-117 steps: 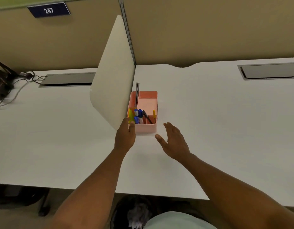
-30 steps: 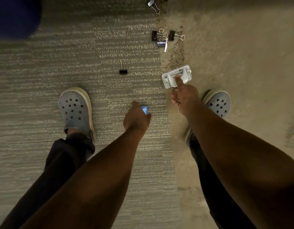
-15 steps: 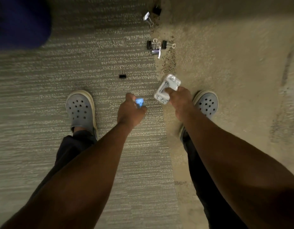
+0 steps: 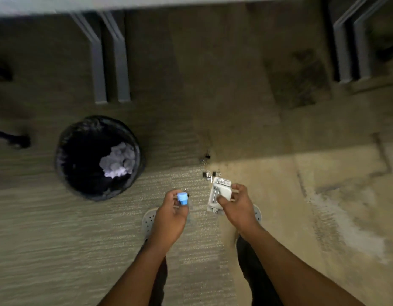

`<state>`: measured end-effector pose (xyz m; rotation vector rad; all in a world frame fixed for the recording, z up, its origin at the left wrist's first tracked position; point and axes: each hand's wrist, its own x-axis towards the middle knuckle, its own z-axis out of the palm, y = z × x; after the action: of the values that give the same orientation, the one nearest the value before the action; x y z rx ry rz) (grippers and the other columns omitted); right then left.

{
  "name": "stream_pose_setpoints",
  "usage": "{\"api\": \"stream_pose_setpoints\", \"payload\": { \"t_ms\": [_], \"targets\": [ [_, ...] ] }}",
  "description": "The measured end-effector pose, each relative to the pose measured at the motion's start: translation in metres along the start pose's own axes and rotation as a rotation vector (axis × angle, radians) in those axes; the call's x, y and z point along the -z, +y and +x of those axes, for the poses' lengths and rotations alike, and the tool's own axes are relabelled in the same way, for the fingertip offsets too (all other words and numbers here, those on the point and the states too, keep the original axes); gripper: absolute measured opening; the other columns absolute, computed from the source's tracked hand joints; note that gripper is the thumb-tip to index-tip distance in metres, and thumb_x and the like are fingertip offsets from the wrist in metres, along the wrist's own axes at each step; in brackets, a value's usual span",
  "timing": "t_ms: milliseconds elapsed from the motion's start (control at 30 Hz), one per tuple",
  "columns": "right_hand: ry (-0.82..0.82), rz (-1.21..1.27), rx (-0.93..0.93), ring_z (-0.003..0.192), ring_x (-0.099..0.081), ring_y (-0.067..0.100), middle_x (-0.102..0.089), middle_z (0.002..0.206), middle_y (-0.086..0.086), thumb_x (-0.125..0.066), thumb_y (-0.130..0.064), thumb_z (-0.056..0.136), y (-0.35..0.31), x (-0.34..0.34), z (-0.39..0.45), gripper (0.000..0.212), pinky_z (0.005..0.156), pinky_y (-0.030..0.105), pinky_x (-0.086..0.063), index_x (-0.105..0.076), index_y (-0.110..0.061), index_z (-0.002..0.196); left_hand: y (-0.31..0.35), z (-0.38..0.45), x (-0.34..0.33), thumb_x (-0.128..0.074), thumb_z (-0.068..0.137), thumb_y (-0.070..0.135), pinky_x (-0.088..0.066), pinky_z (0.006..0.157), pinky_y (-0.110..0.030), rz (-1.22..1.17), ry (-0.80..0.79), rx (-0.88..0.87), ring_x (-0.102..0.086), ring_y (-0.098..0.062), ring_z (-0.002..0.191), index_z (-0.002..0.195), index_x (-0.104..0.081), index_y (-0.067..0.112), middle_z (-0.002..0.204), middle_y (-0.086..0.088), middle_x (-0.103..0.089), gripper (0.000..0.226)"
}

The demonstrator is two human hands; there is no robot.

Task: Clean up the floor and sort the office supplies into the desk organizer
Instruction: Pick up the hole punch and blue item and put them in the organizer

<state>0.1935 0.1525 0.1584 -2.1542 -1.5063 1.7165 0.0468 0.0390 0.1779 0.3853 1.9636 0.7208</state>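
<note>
While hands hold items, bin left, clips ahead.

One bin; one hole punch; one blue cap.

Left hand, right hand raised, fingers curled, gripping.

A round black waste bin stands on the carpet, crumpled white paper inside it. Grey metal legs rise beyond it, with another pair far right.
</note>
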Motion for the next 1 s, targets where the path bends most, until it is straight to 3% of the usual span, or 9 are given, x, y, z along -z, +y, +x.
{"api": "stream_pose_setpoints", "payload": {
  "t_ms": [67, 167, 333, 533, 600, 667, 733, 867, 1000],
  "targets": [
    [0.005, 0.057, 0.030, 0.086, -0.068, 0.016, -0.069, 0.104, -0.001, -0.072, -0.018, 0.080, -0.040, 0.008, -0.035, 0.042, 0.082, 0.039, -0.057, -0.047, -0.028, 0.113, 0.038, -0.026, 0.038, -0.056, 0.086, 0.014, -0.055, 0.075, -0.038, -0.028, 0.014, -0.068, -0.064, -0.012, 0.079, 0.107, -0.049, 0.047, 0.091, 0.015, -0.063, 0.040],
    [-0.042, 0.170, 0.039, 0.082, -0.073, 0.019, -0.073, 0.098, 0.003, -0.069, -0.013, 0.082, -0.095, 0.016, -0.089, 0.038, 0.076, 0.045, -0.060, -0.052, -0.024, 0.113, 0.082, -0.062, 0.094, -0.052, 0.077, 0.025, -0.055, 0.076, -0.036, -0.030, -0.019, -0.144, -0.064, -0.010, 0.074, 0.114, -0.051, 0.039, 0.087, 0.010, -0.066, 0.040],
    [-0.032, 0.212, 0.110, 0.083, -0.073, 0.018, -0.073, 0.097, 0.002, -0.068, -0.009, 0.082, -0.175, 0.016, -0.164, 0.032, 0.070, 0.041, -0.061, -0.058, -0.014, 0.113, 0.126, -0.110, 0.180, -0.052, 0.079, 0.023, -0.049, 0.067, -0.026, -0.006, -0.014, -0.276, -0.056, 0.000, 0.060, 0.115, -0.051, 0.040, 0.083, 0.007, -0.065, 0.040],
    [0.036, 0.235, 0.220, 0.084, -0.071, 0.019, -0.071, 0.098, 0.002, -0.071, -0.019, 0.081, -0.270, -0.001, -0.223, 0.030, 0.076, 0.043, -0.061, -0.061, -0.015, 0.110, 0.178, -0.131, 0.263, -0.056, 0.092, 0.015, -0.052, 0.077, -0.027, -0.025, 0.015, -0.359, -0.064, -0.008, 0.086, 0.126, -0.049, 0.035, 0.098, 0.014, -0.062, 0.040],
    [0.041, 0.214, 0.259, 0.084, -0.071, 0.016, -0.070, 0.099, 0.000, -0.071, -0.024, 0.081, -0.297, -0.006, -0.231, 0.030, 0.072, 0.038, -0.061, -0.060, -0.016, 0.108, 0.198, -0.129, 0.284, -0.056, 0.092, 0.014, -0.053, 0.078, -0.029, -0.071, 0.032, -0.376, -0.065, -0.012, 0.088, 0.126, -0.050, 0.034, 0.100, 0.011, -0.063, 0.039],
    [0.027, 0.167, 0.305, 0.082, -0.069, 0.011, -0.067, 0.101, -0.002, -0.069, -0.025, 0.085, -0.325, -0.008, -0.239, 0.027, 0.058, 0.023, -0.057, -0.056, -0.020, 0.108, 0.217, -0.122, 0.304, -0.055, 0.093, 0.014, -0.051, 0.077, -0.022, -0.088, 0.052, -0.396, -0.062, -0.006, 0.092, 0.128, -0.050, 0.033, 0.104, 0.011, -0.062, 0.040],
    [0.007, 0.144, 0.345, 0.084, -0.066, 0.008, -0.065, 0.104, -0.002, -0.068, -0.025, 0.087, -0.351, -0.008, -0.240, 0.028, 0.054, 0.016, -0.052, -0.055, -0.021, 0.112, 0.238, -0.112, 0.321, -0.055, 0.094, 0.015, -0.048, 0.076, -0.018, -0.088, 0.084, -0.411, -0.060, -0.003, 0.093, 0.128, -0.050, 0.032, 0.105, 0.011, -0.060, 0.039],
    [0.002, 0.158, 0.384, 0.091, -0.069, 0.015, -0.068, 0.105, 0.000, -0.068, -0.029, 0.085, -0.405, -0.005, -0.225, 0.033, 0.080, 0.036, -0.060, -0.061, -0.015, 0.114, 0.280, -0.086, 0.349, -0.055, 0.095, 0.018, -0.057, 0.083, -0.033, -0.128, 0.144, -0.441, -0.061, -0.006, 0.092, 0.129, -0.047, 0.035, 0.105, 0.010, -0.059, 0.039],
    [0.006, 0.203, 0.432, 0.088, -0.070, 0.019, -0.069, 0.104, 0.001, -0.067, -0.033, 0.077, -0.464, -0.003, -0.191, 0.037, 0.080, 0.044, -0.060, -0.061, -0.018, 0.111, 0.317, -0.050, 0.369, -0.055, 0.096, 0.021, -0.055, 0.071, -0.025, -0.128, 0.221, -0.452, -0.061, -0.014, 0.101, 0.132, -0.044, 0.036, 0.116, 0.005, -0.056, 0.041]
  ]
}}
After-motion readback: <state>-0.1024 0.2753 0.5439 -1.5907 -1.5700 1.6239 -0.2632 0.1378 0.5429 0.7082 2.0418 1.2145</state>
